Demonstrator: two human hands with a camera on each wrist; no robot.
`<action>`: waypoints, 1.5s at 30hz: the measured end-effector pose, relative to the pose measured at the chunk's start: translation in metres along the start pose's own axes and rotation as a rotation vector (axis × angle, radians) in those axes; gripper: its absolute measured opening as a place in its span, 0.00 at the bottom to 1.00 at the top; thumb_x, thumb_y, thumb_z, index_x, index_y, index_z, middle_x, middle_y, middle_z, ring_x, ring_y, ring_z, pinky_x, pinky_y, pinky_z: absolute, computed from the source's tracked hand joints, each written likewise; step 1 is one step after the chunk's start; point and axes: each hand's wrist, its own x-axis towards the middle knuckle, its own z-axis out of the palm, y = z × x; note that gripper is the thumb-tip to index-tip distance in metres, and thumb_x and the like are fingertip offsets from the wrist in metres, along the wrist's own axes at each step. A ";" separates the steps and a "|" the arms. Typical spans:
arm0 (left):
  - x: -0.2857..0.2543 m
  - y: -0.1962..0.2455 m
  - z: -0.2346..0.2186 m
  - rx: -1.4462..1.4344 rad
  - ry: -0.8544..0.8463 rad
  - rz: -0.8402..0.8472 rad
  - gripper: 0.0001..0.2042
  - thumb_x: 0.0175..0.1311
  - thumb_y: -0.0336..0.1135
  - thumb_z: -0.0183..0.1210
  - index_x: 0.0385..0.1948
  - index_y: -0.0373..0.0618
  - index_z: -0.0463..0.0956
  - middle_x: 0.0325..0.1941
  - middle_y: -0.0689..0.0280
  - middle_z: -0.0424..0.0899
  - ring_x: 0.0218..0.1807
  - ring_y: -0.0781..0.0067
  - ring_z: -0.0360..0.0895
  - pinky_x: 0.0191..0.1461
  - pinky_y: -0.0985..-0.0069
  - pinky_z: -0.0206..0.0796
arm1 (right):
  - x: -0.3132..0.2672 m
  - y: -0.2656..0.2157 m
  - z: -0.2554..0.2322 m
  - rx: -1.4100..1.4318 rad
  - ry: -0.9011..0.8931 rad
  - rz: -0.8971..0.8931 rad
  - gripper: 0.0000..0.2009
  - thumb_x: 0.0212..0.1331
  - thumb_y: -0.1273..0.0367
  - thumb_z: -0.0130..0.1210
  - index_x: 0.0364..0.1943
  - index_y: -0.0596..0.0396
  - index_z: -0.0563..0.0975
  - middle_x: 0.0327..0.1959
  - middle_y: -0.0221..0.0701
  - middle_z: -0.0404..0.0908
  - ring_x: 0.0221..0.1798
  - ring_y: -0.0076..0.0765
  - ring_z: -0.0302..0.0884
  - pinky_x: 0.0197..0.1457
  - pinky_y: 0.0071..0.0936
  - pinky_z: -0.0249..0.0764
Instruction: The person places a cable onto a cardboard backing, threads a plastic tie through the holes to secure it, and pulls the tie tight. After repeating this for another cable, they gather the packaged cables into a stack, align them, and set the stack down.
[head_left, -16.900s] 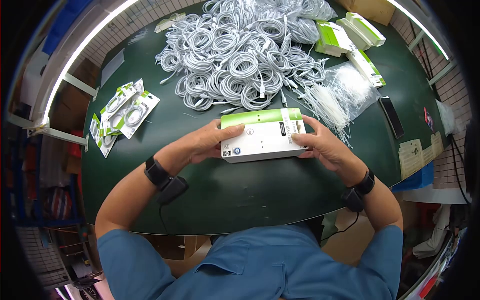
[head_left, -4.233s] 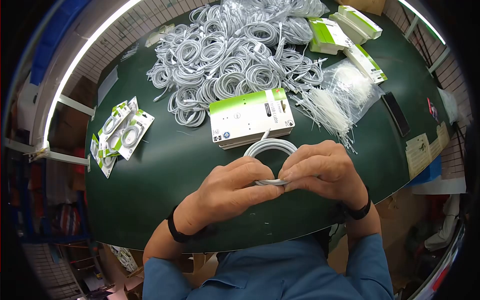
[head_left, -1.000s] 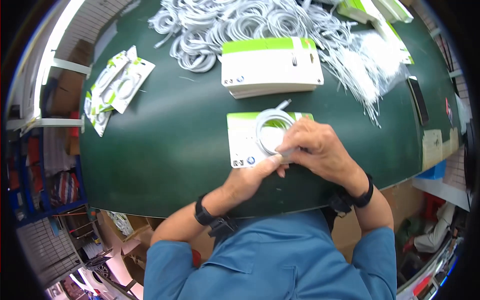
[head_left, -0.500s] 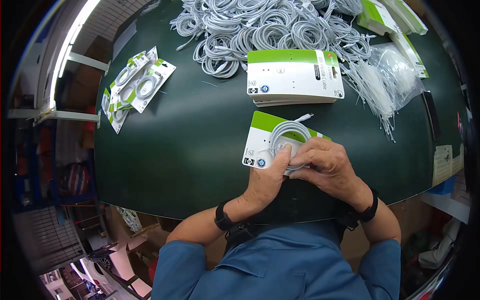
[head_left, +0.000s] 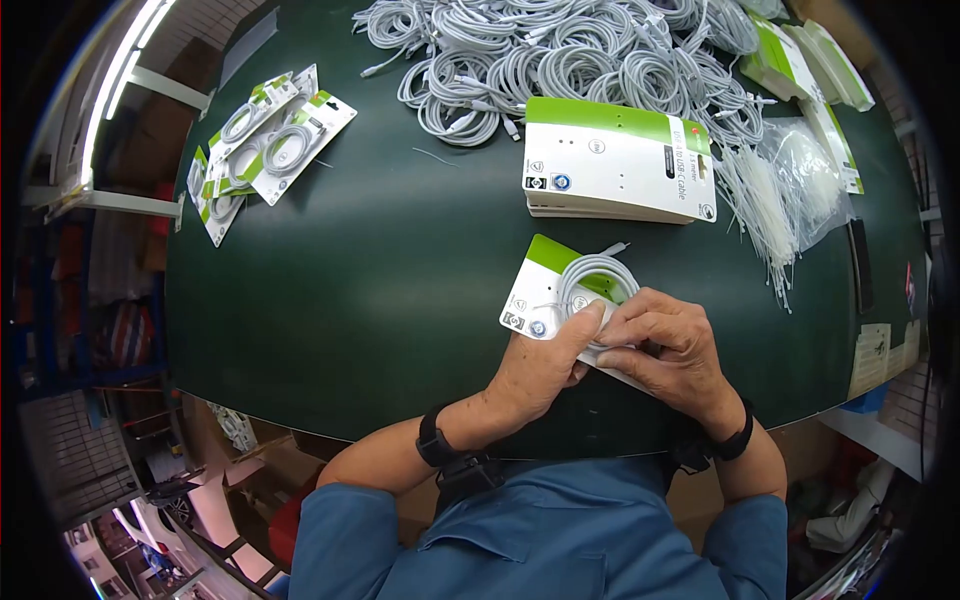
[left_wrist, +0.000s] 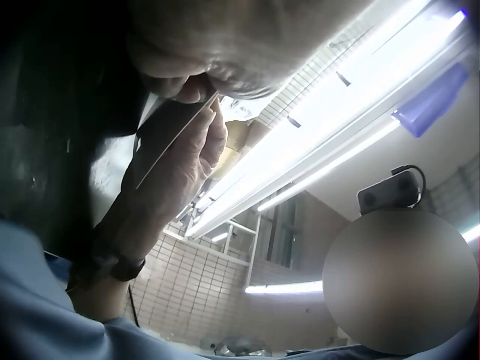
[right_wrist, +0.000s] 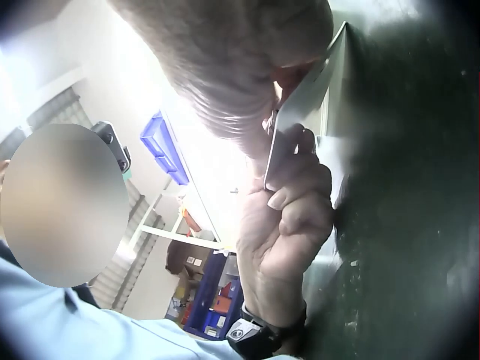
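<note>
My left hand (head_left: 540, 368) grips a green and white packaging card (head_left: 528, 290), thumb on top and fingers curled beneath it, as the right wrist view shows. A coiled white cable (head_left: 598, 264) lies on the card, its plug end (head_left: 618, 248) sticking out past the top edge. The thumb presses at the coil's lower left. My right hand (head_left: 672, 350) pinches at the coil's lower right, and its fingertips hide what lies between them. A thin pale strip crosses the card left of the coil. From below, the card (right_wrist: 300, 112) appears edge-on between both hands.
A stack of matching cards (head_left: 610, 165) sits just beyond my hands. Behind it spreads a large heap of coiled cables (head_left: 560, 70). White cable ties (head_left: 760, 205) and a phone (head_left: 858, 262) lie at right. Several carded cables (head_left: 285, 150) overlap at left.
The stack, first held in both hands, now lies on the table. The coil, held alone earlier, is now on a single card, which has tilted clockwise; my left thumb has moved onto the coil.
</note>
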 end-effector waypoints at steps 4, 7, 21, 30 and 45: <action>0.002 0.002 -0.009 -0.028 -0.075 -0.031 0.14 0.79 0.45 0.58 0.48 0.43 0.77 0.30 0.71 0.78 0.23 0.86 0.71 0.22 0.84 0.59 | 0.000 -0.002 0.004 -0.017 0.020 0.025 0.12 0.51 0.77 0.77 0.40 0.55 0.89 0.38 0.32 0.88 0.37 0.28 0.86 0.39 0.26 0.81; 0.001 0.006 -0.013 0.063 -0.073 -0.010 0.14 0.80 0.44 0.57 0.49 0.40 0.77 0.32 0.68 0.80 0.25 0.84 0.74 0.24 0.81 0.64 | 0.005 -0.001 0.009 -0.020 0.023 -0.002 0.12 0.51 0.77 0.77 0.39 0.55 0.89 0.38 0.32 0.88 0.36 0.27 0.86 0.38 0.25 0.80; 0.002 0.008 -0.009 0.118 0.088 0.086 0.10 0.78 0.37 0.57 0.47 0.40 0.78 0.29 0.69 0.80 0.21 0.84 0.72 0.21 0.81 0.61 | 0.024 -0.005 -0.006 -0.006 -0.132 0.094 0.11 0.54 0.77 0.75 0.41 0.56 0.88 0.41 0.31 0.88 0.36 0.25 0.83 0.37 0.22 0.76; 0.005 0.011 -0.008 0.058 0.041 0.078 0.11 0.79 0.38 0.58 0.53 0.42 0.76 0.35 0.69 0.82 0.22 0.88 0.71 0.18 0.85 0.55 | 0.019 -0.007 -0.008 0.010 -0.096 0.095 0.10 0.55 0.79 0.71 0.42 0.56 0.88 0.39 0.30 0.88 0.35 0.24 0.83 0.37 0.22 0.77; 0.006 0.009 -0.009 0.139 0.020 0.070 0.13 0.80 0.40 0.57 0.55 0.41 0.76 0.35 0.69 0.81 0.22 0.88 0.70 0.18 0.86 0.57 | 0.015 -0.006 0.003 -0.049 0.002 0.084 0.10 0.53 0.81 0.71 0.39 0.56 0.88 0.36 0.29 0.86 0.32 0.20 0.83 0.33 0.19 0.76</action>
